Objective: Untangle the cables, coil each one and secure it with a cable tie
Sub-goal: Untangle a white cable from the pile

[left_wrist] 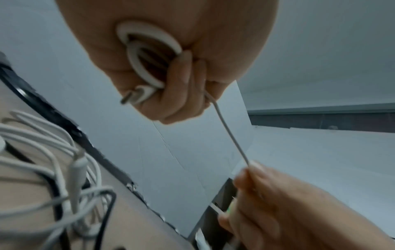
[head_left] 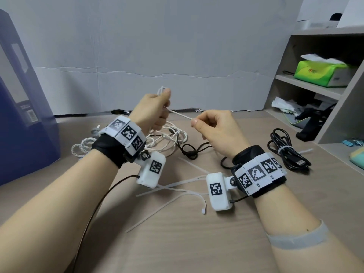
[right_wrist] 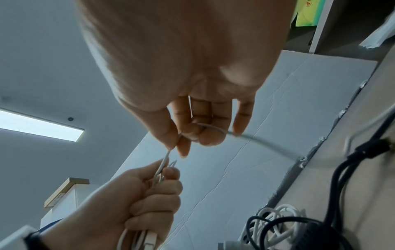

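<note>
1. Head view: your left hand [head_left: 152, 110] is gripping a small coil of white cable [left_wrist: 147, 55] in a closed fist, raised above the bench [head_left: 177, 243].
2. Your right hand [head_left: 214, 129] is pinching the free run of that same cable between thumb and forefinger, holding it taut between the two hands.
3. From the left wrist view, the loops are sitting inside your fist with a plug [left_wrist: 136, 95] poking out at the bottom; I judge you are partway through the coiling.
4. Keep feeding each new loop to match the ones you are holding, letting the cable slide through your right fingers so no twist is building up.
5. Watch the trailing end: it is running down toward the tangled pile of white and black cables [head_left: 167, 138], and could snag there.
6. Loose cable ties [head_left: 177, 186] are lying on the bench just under your wrists.
7. One black cable [head_left: 285, 152], already coiled and tied, is lying to your right.
</note>
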A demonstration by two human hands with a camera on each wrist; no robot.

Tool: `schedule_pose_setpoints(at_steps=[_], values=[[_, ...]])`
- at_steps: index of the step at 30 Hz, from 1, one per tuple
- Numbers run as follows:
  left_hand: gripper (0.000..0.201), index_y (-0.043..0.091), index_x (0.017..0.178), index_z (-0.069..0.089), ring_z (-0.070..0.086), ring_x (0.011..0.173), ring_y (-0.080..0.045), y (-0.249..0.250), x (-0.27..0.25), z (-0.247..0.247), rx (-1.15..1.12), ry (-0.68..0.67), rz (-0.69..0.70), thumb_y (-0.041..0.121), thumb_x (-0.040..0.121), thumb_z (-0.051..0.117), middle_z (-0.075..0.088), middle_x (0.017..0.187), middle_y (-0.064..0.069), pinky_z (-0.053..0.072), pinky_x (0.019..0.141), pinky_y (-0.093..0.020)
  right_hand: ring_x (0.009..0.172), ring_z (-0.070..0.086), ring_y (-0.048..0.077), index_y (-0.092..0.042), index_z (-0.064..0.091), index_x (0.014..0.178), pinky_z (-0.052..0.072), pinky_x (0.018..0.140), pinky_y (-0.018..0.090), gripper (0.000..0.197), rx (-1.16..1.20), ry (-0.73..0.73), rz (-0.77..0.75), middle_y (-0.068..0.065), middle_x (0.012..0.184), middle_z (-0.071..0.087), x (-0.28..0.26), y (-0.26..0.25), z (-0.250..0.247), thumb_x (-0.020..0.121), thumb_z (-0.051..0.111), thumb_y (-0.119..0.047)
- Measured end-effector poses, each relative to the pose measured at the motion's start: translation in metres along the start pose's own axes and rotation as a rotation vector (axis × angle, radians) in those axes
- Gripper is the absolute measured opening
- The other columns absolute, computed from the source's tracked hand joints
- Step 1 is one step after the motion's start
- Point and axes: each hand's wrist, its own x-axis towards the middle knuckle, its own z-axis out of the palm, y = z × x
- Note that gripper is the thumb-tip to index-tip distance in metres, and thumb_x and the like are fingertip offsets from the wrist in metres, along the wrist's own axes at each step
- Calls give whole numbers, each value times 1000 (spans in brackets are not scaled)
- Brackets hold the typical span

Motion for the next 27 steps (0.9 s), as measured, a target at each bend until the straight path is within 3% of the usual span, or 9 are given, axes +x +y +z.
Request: schedule_pose_setpoints(at_steps=[4,7,9,11,13,15,17,20,27], values=[[33,17,79,45,25,35,-7,1,7,-13,-43,201,82,38,104,50,32,45,9,21,37,-16,53,49,2,-13,74,87,38,57,19,16,-28,15,7,-19,51,56,1,2,-1,95,66,-23],[35,13,80,52,27,34,-9,-1,8,-13,-1,267,120,40,103,52,32,48,5,23,39,-18,55,50,9,-17,74,84,42,58,25,17,-18,34,-4,-14,56,57,1,1,-1,96,64,-24],[42,9,86,60,27,38,-11,-3,6,-8,40,220,118,49,98,58,30,54,2,23,42,-21,56,53,14,-23,72,81,44,56,25,19,-12,43,-2,-11,59,58,1,0,0,97,63,-23],[55,5,89,63,26,43,-13,-5,2,-3,73,128,101,60,87,66,30,57,1,22,45,-24,49,47,7,-28,70,78,37,54,24,22,-11,52,3,-15,50,52,1,0,0,98,62,-23],[58,11,78,54,24,45,-14,-5,-2,3,101,14,103,65,76,75,29,57,2,21,45,-25,42,41,5,-26,71,78,32,54,24,22,2,61,2,-16,44,44,1,1,0,98,61,-23],[56,16,76,47,23,42,-14,-7,-4,9,156,-75,114,60,73,81,27,55,2,20,43,-23,40,39,5,-21,73,82,30,53,25,21,-2,61,-7,-16,42,41,1,1,0,98,61,-23],[50,12,83,55,22,41,-14,-8,-7,15,191,-130,111,54,75,82,27,53,1,19,41,-22,40,39,5,-19,74,85,30,52,24,20,-8,53,-12,-16,42,42,1,1,-1,99,60,-22],[43,8,82,63,24,40,-14,-10,-12,22,187,-177,113,49,82,78,29,50,2,20,42,-23,41,38,5,-18,75,87,30,49,20,20,2,49,-25,-16,43,42,0,-1,-2,99,59,-20],[26,9,77,56,22,39,-7,-7,-16,30,57,-247,111,21,98,65,32,46,9,21,37,-17,51,40,3,-8,75,89,31,53,19,20,-8,29,-63,-8,55,52,0,0,-3,98,62,-19]])
